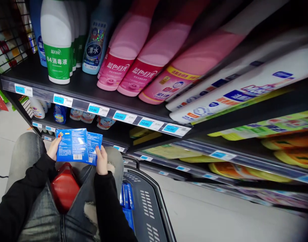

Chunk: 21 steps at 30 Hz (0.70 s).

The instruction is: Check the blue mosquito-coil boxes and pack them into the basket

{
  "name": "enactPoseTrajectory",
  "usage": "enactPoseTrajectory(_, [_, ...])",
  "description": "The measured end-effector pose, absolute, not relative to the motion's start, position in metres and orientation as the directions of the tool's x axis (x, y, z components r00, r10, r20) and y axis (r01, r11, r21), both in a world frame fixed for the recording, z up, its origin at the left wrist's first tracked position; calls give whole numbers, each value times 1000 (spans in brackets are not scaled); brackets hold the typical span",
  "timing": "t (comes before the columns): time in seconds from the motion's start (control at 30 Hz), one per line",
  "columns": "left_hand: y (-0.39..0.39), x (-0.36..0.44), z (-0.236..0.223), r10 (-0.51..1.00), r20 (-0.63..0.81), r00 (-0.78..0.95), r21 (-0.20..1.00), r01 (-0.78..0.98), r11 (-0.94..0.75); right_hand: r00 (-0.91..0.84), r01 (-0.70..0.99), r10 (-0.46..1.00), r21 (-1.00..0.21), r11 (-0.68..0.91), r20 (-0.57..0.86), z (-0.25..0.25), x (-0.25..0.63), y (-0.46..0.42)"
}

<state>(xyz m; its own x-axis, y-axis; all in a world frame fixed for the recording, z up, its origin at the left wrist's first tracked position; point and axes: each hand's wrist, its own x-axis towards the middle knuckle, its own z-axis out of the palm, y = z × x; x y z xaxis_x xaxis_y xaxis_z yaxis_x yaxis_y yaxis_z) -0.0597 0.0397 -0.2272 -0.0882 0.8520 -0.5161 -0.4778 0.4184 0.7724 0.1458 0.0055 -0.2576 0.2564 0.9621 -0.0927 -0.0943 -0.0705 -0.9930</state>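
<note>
I crouch before a shop shelf, knees in grey ripped jeans. My left hand [53,148] pinches the left edge of a blue flat packet [72,145], printed back and barcode facing me. My right hand [101,160] grips a second blue packet [94,143] that overlaps behind the first, fingers closed on its right edge. Both sleeves are black. A red object [65,188] lies between my thighs below the packets.
A dark shopping basket [146,201] with blue packets inside stands at my right knee. The black shelf [98,111] with blue price tags carries white, blue and pink bottles [123,57]. Lower shelves hold small bottles and yellow packs. Grey floor lies to the right.
</note>
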Motion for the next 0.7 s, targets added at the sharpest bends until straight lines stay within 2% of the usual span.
enactPoseTrajectory(0.1, [35,-51,-228,855,-514,-72,770,-477,423,217,-137,968,-986,-96,-124,-256,138,5])
enactPoseTrajectory(0.27, [30,-44,-233,878,-458,-140,864,-304,402,142,-144,983,-985,-99,-120,-253,135,1])
enactPoseTrajectory(0.43, [30,-44,-239,882,-468,-58,865,-236,443,49,-115,985,-980,-160,-167,-250,133,-2])
enactPoseTrajectory(0.57, [30,-45,-237,900,-434,-50,868,-289,403,51,-149,981,-973,-178,-187,-250,134,-2])
enactPoseTrajectory(0.7, [26,-47,-227,924,-335,185,829,-409,382,64,-325,971,-925,-196,-228,-245,138,-2])
